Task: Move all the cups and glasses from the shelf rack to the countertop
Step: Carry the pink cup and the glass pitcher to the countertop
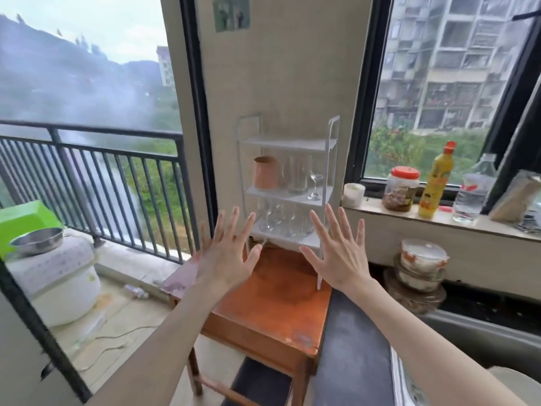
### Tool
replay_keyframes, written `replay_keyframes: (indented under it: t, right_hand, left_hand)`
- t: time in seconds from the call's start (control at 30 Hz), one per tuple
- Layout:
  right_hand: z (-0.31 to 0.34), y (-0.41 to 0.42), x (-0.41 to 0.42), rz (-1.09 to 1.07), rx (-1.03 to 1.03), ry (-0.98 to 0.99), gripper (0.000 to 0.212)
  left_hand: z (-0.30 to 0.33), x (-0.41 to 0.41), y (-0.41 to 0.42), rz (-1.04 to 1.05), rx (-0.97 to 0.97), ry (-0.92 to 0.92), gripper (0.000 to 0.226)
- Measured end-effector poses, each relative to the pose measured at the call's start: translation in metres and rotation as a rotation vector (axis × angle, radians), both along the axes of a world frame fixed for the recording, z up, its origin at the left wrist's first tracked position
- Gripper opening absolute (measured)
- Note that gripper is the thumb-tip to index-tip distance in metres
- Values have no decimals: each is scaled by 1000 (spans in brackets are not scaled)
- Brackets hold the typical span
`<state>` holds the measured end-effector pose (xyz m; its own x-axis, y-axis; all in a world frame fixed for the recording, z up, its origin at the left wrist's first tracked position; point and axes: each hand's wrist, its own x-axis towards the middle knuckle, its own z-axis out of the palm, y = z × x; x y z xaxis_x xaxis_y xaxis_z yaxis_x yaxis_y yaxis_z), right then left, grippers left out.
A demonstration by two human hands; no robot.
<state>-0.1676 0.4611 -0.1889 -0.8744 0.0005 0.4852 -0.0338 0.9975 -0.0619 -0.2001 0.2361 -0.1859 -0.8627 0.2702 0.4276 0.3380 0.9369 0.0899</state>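
Nothing is lifted yet: the left hand (227, 256) and right hand (339, 256) hover spread and empty before the white metal three-tier shelf rack (288, 189), whose pink cup (265, 172) and clear glasses (297, 174) still wait inside, so reaching in comes next.

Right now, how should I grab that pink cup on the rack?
Wrap the left hand around the side wall of the pink cup, coming from the open front. It stands upright at the middle shelf's left end, with clear glasses close on its right.
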Motion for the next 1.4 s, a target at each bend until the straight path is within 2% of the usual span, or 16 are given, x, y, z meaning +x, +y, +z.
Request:
replay_keyframes:
  t: [0.23,0.37,0.47,0.6,0.77,0.87,1.0,1.1,1.27,1.4]
  right_hand:
    - [9,-31,-95,-26,-175,-31,66]
    - [8,-39,-144,-23,-390,-71,66]
    - [8,-37,-184,-25,-510,-80,65]
    - [9,-29,-236,-69,-709,-81,69]
    - [4,-21,-285,-116,-914,-21,73]
    - [3,-22,-304,-180,-1005,36,79]
    - [2,-20,-323,-260,-1071,81,83]
    - [3,-21,-333,-261,-1148,155,88]
    - [8,-20,-342,-311,-1087,198,96]
    - [9,-17,-348,-371,-1041,204,85]
  left_hand:
    - [0,-109,-10,-129,92,-76,63]
    - [-7,-162,-4,-201,165,-132,64]
    - [-8,-201,5,-280,323,-201,64]
    - [-3,-248,24,-345,659,-329,60]
    - [1,-303,49,-282,830,-449,52]
    - [2,-321,61,-269,885,-432,42]
    - [5,-336,71,-260,931,-403,8]
    - [5,-349,73,-250,973,-438,29]
    - [4,-357,74,-232,1044,-489,34]
    - [3,-359,76,-221,1097,-498,44]
